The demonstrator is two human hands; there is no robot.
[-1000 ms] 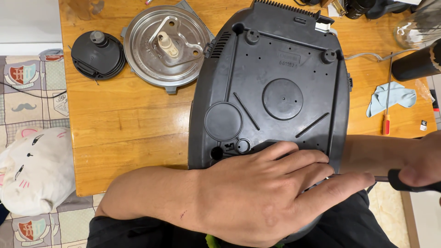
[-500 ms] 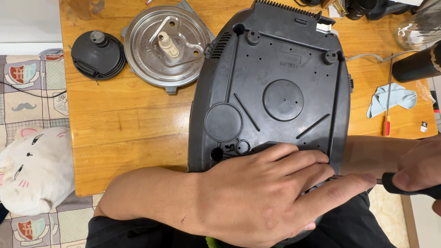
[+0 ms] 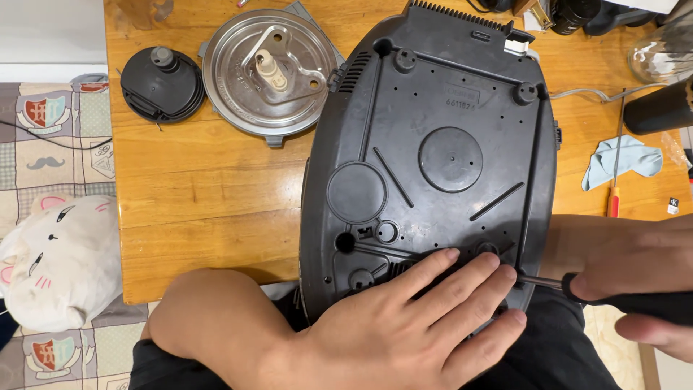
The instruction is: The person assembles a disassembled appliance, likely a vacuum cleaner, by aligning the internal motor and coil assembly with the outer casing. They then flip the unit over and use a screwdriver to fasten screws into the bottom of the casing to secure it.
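Observation:
A large black plastic appliance base (image 3: pixel 433 152) lies upside down on the wooden table (image 3: pixel 188 202), its near end over my lap. My left hand (image 3: pixel 404 339) presses flat on its near edge, fingers spread toward the right. My right hand (image 3: pixel 635 278) grips a black-handled screwdriver (image 3: pixel 613 296) at the right. The screwdriver's shaft points left, with its tip at the base's lower right rim, beside my left fingertips.
A round metal lid plate (image 3: pixel 271 68) and a black round cap (image 3: pixel 160 83) sit at the table's far left. A red-handled screwdriver (image 3: pixel 616 166), a blue cloth (image 3: pixel 624 159) and a dark cylinder (image 3: pixel 660 108) lie right. A white cat plush (image 3: pixel 54 256) rests on the floor mat.
My right hand has come further into view and moved left with the screwdriver, bringing its tip to the base's lower right rim. My left hand stays put.

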